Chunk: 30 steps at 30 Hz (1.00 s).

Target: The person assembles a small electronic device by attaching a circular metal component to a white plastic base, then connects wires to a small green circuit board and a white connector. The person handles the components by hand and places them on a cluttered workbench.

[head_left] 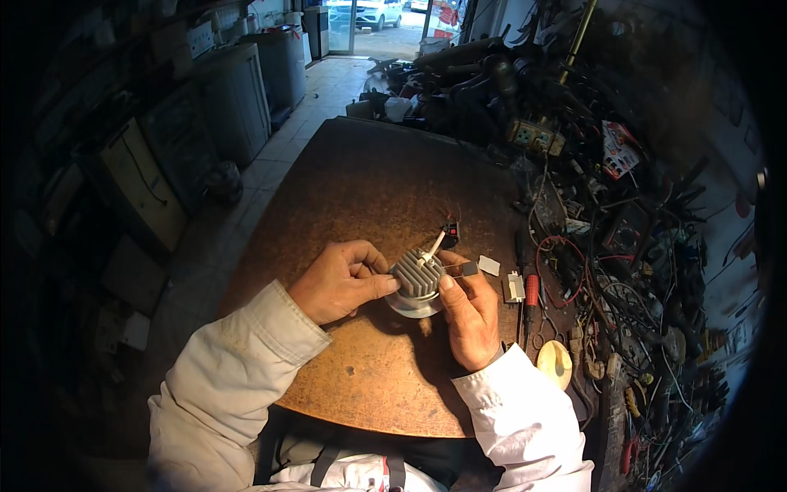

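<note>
Above the wooden table I hold a grey finned heat sink [420,277] with a round silver rim at its base. My left hand [343,283] pinches its left side between thumb and fingers. On the other side, the thumb of my right hand [471,321] presses the fins, and its fingers curl behind. A white sleeve [434,248] sticks up from the top of the fins. A small dark square piece [470,268] shows at my right fingers; whether they hold it I cannot tell. Just beyond lies a small black and red part [450,234] with thin wires.
To the right on the table [344,189] lie a white flat piece [489,266], a small pale block [513,288], a red-handled screwdriver [532,291], scissors [547,330] and a cream oval piece [555,365]. Tangled wires and parts crowd the right edge, with a multimeter [630,225] among them.
</note>
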Tool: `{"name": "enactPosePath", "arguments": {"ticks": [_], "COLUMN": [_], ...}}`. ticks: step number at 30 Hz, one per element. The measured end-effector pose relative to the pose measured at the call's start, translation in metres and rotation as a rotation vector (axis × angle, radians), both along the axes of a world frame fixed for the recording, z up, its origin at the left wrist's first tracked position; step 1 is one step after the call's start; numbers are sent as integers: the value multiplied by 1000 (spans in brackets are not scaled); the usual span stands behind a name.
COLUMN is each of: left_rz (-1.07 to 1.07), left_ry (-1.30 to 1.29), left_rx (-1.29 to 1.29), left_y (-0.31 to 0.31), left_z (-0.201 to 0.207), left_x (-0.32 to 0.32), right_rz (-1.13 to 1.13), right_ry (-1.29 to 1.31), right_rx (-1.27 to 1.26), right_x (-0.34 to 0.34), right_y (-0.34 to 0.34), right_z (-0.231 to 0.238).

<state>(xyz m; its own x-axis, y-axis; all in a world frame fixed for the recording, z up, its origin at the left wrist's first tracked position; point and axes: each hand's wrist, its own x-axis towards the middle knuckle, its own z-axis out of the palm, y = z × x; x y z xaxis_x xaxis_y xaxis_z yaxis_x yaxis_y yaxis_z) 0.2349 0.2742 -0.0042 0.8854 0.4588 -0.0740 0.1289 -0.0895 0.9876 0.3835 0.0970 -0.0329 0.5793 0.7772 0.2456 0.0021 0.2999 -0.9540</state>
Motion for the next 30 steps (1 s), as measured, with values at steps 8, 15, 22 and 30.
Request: {"name": "enactPosePath", "arguments": {"ticks": [8,15,22,30], "left_rz": [24,-1,23,-6], "left_ry": [13,45,19,60], "left_rx": [1,-4,8,1], "left_y": [-1,0,-1,-1], "left_z": [1,5,2,7], "left_x": [-2,-2,-1,-1], "right_rz": [47,32,19,21], "right_ry": [-18,-5,-39,-26], "right_rx": [-43,-31,-7,-15], "right_x": [2,-1,0,2], "right_y": [-3,-3,-1,-2], "right_z": [5,7,3,0]}}
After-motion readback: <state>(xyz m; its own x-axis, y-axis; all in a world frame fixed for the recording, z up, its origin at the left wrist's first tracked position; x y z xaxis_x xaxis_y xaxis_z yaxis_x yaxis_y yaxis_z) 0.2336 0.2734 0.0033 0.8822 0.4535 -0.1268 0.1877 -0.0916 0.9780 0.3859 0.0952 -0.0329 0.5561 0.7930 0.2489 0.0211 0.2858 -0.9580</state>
